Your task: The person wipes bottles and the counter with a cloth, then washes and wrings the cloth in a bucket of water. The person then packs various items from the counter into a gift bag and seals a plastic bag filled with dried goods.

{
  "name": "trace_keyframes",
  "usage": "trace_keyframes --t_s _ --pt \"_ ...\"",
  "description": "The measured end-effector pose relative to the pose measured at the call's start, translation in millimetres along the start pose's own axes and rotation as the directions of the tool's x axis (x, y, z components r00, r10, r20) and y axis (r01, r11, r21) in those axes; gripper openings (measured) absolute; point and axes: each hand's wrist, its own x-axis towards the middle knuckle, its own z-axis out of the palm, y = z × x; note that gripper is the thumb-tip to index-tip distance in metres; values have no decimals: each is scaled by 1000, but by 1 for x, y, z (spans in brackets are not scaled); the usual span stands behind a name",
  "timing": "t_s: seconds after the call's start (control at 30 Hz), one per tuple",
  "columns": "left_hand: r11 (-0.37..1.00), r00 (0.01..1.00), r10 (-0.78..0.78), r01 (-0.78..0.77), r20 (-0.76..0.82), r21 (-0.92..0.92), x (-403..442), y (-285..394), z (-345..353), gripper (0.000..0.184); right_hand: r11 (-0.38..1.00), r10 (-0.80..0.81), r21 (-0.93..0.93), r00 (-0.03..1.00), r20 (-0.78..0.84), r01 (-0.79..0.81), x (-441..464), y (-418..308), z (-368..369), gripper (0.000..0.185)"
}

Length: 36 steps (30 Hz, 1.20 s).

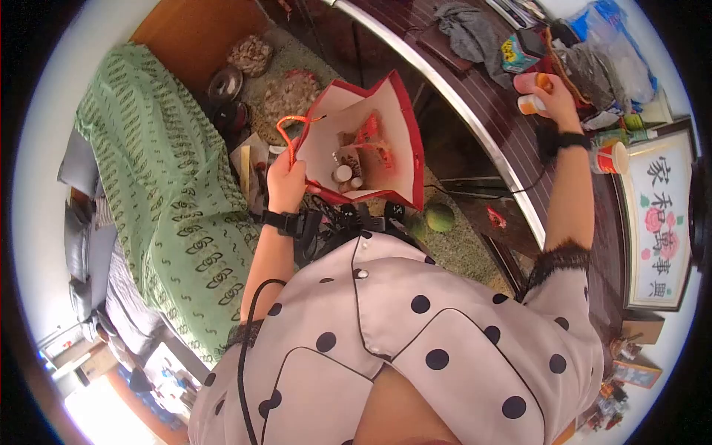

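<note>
My left hand is closed on the orange handle and near edge of a red paper gift bag, holding its mouth open toward me. Inside the bag are white-capped bottles and some red packets. Out to the right, over the dark table, my right hand is wrapped round small containers: a pink one and a white one with an orange band. Their exact kind is unclear. A grey cloth and a teal and yellow box lie just beyond that hand.
The dark table with a pale edge runs along the right. On it are a paper cup, a blue plastic bag and a framed calligraphy picture. Green patterned fabric covers furniture at left. A green melon lies on the floor.
</note>
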Motion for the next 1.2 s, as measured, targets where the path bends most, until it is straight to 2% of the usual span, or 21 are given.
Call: trace_keyframes --t_s 0.03,0.07,0.13,0.2,0.27,0.3,0.33,0.37,0.4,0.43,0.47,0.5,0.57,0.6,0.67,0.77,0.87,1.03,1.07,1.1,1.2 --pt "1000 1000 16 -15 20 -20 -1 -1 -1 48 987 -64 153 997 48 55 3 15 -3 46" --pt "999 999 30 -29 43 -39 -2 -2 -2 49 922 21 368 962 273 -124 -33 -38 -23 45" --pt "998 999 29 -27 43 -54 -6 -1 0 49 903 -152 429 921 358 -17 -87 -111 -39 46" --pt "997 997 52 -48 63 -68 -8 4 1 50 845 -358 533 774 522 31 -118 -159 -25 47" --pt "995 992 98 -99 78 6 -1 -11 -1 49 820 -448 571 589 673 -29 -132 -187 24 47" --pt "986 985 148 -154 85 70 0 -16 0 49 840 -431 540 547 718 -48 -138 -198 54 45" --pt "999 994 50 -48 96 -19 -10 -2 9 49 825 -523 554 528 669 116 -133 -189 107 45" --pt "999 993 51 -49 104 -13 -16 1 15 49 806 -583 495 582 567 326 -135 -190 148 49" --pt "999 992 50 -49 117 -11 -20 2 19 49 914 -404 313 626 667 256 -139 -203 173 57" --pt "999 990 49 -48 129 -9 -21 3 23 49 949 -296 140 641 708 283 -137 -207 209 55" --pt "991 985 117 -125 130 53 -18 -10 23 50 918 -237 -23 593 770 396 -131 -210 247 47" --pt "990 984 118 -126 134 56 -20 -7 25 50 849 -290 0 465 836 529 -129 -212 264 41" --pt "998 985 53 -47 166 -39 -34 8 31 50 667 -316 -163 473 822 727 -122 -165 369 38" --pt "1000 987 -2 -3 158 28 -39 16 33 51 590 -324 -216 474 819 778 -121 -149 407 38" --pt "1000 984 -14 13 177 7 -47 20 33 52 608 -259 -280 519 815 743 -134 -139 423 39" --pt "1000 978 -7 2 210 21 -57 16 32 54 729 -120 -328 585 802 600 -153 -132 434 41" --pt "996 981 -24 41 194 -83 -58 10 30 54 780 -38 -364 619 785 509 -165 -124 458 42" --pt "999 981 -42 41 188 11 -53 16 16 55 825 42 -398 658 752 402 -180 -111 506 45" --pt "998 981 -66 63 185 20 -51 18 14 54 951 66 -264 730 681 160 -179 -103 512 46" --pt "996 978 -90 86 187 32 -50 19 13 54 953 73 -263 732 677 148 -180 -105 508 46" --pt "996 971 -86 77 223 49 -47 11 13 53 897 367 -421 761 535 -137 -196 -102 481 42"
